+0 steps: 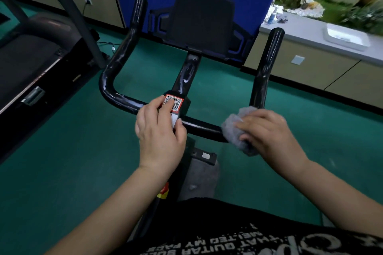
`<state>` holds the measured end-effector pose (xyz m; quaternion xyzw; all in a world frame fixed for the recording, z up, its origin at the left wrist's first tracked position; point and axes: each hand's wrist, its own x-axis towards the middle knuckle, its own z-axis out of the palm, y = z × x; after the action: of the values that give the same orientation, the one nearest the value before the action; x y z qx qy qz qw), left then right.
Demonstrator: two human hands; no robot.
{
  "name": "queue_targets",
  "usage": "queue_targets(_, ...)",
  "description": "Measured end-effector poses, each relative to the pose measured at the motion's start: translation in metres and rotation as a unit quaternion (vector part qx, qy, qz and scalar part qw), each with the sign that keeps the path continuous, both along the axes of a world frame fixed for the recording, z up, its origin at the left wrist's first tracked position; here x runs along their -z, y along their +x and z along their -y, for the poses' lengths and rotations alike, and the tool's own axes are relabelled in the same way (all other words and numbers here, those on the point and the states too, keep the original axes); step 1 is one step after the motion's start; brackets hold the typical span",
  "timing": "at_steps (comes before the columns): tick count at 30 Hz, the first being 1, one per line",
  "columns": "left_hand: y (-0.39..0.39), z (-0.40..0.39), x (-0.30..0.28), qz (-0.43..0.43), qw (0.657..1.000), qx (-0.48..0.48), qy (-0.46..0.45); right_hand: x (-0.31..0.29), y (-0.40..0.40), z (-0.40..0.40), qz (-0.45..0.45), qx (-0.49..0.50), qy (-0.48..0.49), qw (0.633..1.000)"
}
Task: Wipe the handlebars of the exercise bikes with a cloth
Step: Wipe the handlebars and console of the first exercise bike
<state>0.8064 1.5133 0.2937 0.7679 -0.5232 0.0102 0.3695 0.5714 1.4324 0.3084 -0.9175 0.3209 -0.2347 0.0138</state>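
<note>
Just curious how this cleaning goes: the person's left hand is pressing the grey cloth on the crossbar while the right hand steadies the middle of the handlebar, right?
Sides are swapped. In the head view the right hand presses the grey cloth on the crossbar, while the left hand steadies the middle.

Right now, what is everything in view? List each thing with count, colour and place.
handlebar: one, black, U-shaped, centre
console: one, dark, above the stem
QR sticker: one, red-edged, on the centre clamp
cloth: one, grey, on the bar's right bend
treadmill: one, black, left
spray bottle: one, blue, on the far counter
tray: one, white, right counter
left hand: on the centre clamp
right hand: pressing the cloth
</note>
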Motion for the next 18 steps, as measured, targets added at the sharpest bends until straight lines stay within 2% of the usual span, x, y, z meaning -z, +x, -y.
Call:
queue_targets(3, 0.0, 0.0, 0.0, 0.0, 1.0, 0.002, -0.002, -0.016, -0.009, 0.012, 0.108, 0.147, 0.024, 0.983)
queue_targets(5, -0.001, 0.001, -0.001, -0.004, 1.0, -0.002, -0.005, -0.018, -0.008, 0.012, 0.211, 0.263, 0.071, 0.939)
queue_targets(6, -0.002, 0.001, -0.001, -0.005, 1.0, -0.005, -0.006, -0.015, -0.003, 0.007, 0.239, 0.285, 0.1, 0.923)
queue_targets(10, -0.003, 0.003, -0.001, -0.007, 1.0, -0.014, -0.012, 0.0, 0.023, -0.027, 0.274, 0.289, 0.215, 0.892)
queue_targets(13, -0.003, 0.003, 0.0, -0.006, 1.0, -0.015, -0.013, -0.004, 0.026, -0.01, 0.287, 0.301, 0.22, 0.883)
queue_targets(18, -0.003, 0.003, 0.0, -0.004, 1.0, -0.017, -0.011, -0.015, 0.022, 0.066, 0.249, 0.323, 0.215, 0.887)
